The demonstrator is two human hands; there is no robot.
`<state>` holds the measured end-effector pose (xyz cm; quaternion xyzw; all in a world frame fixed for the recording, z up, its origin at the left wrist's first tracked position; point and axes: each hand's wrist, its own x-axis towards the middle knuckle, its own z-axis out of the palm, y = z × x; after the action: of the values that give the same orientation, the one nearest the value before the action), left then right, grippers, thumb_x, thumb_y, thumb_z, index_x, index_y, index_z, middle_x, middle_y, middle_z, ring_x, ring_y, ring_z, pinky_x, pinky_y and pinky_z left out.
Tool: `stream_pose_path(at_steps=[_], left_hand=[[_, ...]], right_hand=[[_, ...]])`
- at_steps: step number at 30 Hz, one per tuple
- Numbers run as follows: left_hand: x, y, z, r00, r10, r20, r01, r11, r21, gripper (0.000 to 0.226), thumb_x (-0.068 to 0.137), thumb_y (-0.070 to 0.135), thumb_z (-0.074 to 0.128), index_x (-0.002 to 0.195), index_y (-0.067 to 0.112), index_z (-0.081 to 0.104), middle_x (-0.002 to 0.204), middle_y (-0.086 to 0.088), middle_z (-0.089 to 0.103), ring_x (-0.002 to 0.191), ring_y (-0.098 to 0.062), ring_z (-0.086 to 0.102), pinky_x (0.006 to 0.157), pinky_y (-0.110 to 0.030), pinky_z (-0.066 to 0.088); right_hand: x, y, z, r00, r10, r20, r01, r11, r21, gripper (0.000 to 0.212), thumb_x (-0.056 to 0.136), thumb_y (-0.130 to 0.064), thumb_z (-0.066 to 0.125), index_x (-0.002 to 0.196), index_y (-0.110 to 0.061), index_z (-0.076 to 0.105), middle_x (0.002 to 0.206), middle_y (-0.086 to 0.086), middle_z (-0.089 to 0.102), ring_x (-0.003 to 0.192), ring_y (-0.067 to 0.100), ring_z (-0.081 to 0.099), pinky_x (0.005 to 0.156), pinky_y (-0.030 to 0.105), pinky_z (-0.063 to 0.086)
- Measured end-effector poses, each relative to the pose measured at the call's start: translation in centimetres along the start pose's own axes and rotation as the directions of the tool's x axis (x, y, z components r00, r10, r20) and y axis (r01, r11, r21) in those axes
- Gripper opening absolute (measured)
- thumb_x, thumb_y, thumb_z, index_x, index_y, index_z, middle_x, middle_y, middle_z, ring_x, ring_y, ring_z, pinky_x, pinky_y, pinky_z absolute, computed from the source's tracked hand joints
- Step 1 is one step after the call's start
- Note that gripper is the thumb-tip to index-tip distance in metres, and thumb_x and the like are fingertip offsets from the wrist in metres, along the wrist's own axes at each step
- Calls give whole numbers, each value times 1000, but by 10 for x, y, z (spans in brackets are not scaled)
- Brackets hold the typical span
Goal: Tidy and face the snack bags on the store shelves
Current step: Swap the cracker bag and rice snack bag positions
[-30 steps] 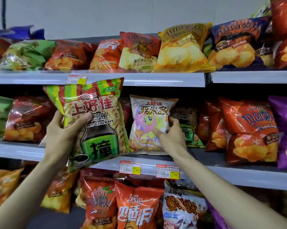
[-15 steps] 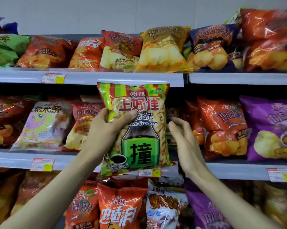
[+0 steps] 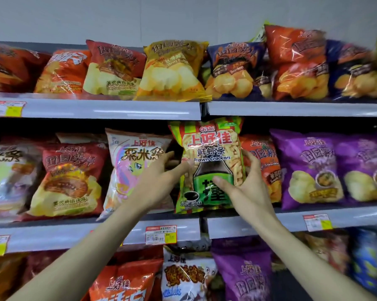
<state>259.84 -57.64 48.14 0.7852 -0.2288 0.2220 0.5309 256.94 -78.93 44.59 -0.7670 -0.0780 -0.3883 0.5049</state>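
Note:
A green and red striped prawn crackers bag [image 3: 211, 148] stands upright on the middle shelf [image 3: 92, 235], between a white corn-strip bag [image 3: 135, 161] and an orange-red bag [image 3: 263, 161]. My left hand [image 3: 161, 177] grips its left edge, thumb on the front and fingers behind. My right hand [image 3: 246, 185] holds its right side, thumb across the green bottle picture and fingers round the edge.
Rows of chip bags fill the top shelf [image 3: 109, 109], with a yellow bag [image 3: 172, 70] hanging over its edge. Purple bags [image 3: 309, 166] stand right of the orange-red one. Price tags [image 3: 160, 234] line the shelf rails. More bags [image 3: 187, 276] sit on the shelf below.
The prawn crackers bag went from my left hand in front of the shelf, rightwards, into the gap on the middle shelf. My right hand left the white bag and took its right side.

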Motion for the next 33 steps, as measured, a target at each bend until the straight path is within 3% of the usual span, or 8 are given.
stream_pose_path(at_steps=[7, 12, 16, 20, 22, 24, 29, 33], left_hand=[[-2, -8, 0, 999, 41, 27, -45, 986, 162, 70, 97, 36, 75, 158, 25, 43, 132, 11, 65, 102, 1, 66, 87, -26, 55], [-5, -9, -1, 999, 14, 49, -19, 995, 94, 77, 96, 36, 76, 162, 27, 36, 143, 7, 60, 105, -3, 67, 94, -36, 58], [-8, -8, -1, 999, 27, 28, -28, 999, 31, 90, 80, 49, 76, 160, 30, 40, 133, 9, 68, 108, -13, 70, 103, -49, 56], [-10, -10, 1, 995, 98, 3, -98, 995, 19, 80, 80, 49, 71, 156, 37, 47, 137, 7, 63, 117, -9, 64, 100, -32, 54], [-13, -13, 2, 989, 143, -18, -143, 989, 44, 75, 83, 45, 72, 154, 37, 50, 133, 9, 62, 115, -1, 61, 88, -11, 48], [-16, -17, 3, 988, 152, -35, -150, 987, 66, 69, 87, 42, 74, 152, 35, 52, 129, 9, 63, 114, 1, 60, 81, -4, 44], [-21, -25, 6, 988, 151, -20, -148, 981, 125, 74, 85, 47, 69, 155, 40, 46, 138, 6, 58, 125, -8, 57, 89, -16, 44], [-18, -28, 11, 986, 160, -51, -147, 971, 190, 69, 96, 33, 74, 158, 37, 42, 139, 3, 56, 124, -12, 55, 92, -19, 46]], right_hand=[[9, 15, 26, 999, -35, 1, 35, 984, -174, 78, 93, -46, 75, 156, -33, 30, 145, -9, 58, 131, 20, 55, 106, 44, 48], [16, 16, 27, 978, -22, 210, 63, 980, -190, 55, 108, -39, 51, 159, -33, 29, 131, -18, 51, 112, 5, 34, 89, 24, 28], [24, 19, 27, 979, -27, 200, 57, 988, -145, 43, 110, -41, 44, 151, -29, 41, 114, -16, 61, 103, 7, 60, 76, 23, 40], [21, 23, 25, 993, -57, 101, 65, 995, -80, 35, 110, -41, 43, 144, -32, 47, 106, -26, 62, 88, -18, 57, 68, 2, 41], [19, 25, 22, 995, -48, 90, 54, 996, -66, 33, 110, -43, 40, 141, -33, 50, 109, -27, 62, 95, -18, 55, 76, 7, 40], [17, 28, 22, 992, -19, 124, 29, 997, -76, 31, 111, -44, 39, 137, -33, 51, 109, -24, 62, 98, -9, 56, 80, 20, 42], [16, 32, 26, 977, 17, 213, 2, 996, -90, 35, 111, -47, 34, 141, -32, 44, 114, -24, 59, 107, 6, 57, 90, 32, 42], [22, 32, 26, 958, 19, 288, 4, 997, -78, 43, 110, -50, 31, 146, -29, 38, 116, -21, 60, 102, -7, 56, 78, 19, 42]])
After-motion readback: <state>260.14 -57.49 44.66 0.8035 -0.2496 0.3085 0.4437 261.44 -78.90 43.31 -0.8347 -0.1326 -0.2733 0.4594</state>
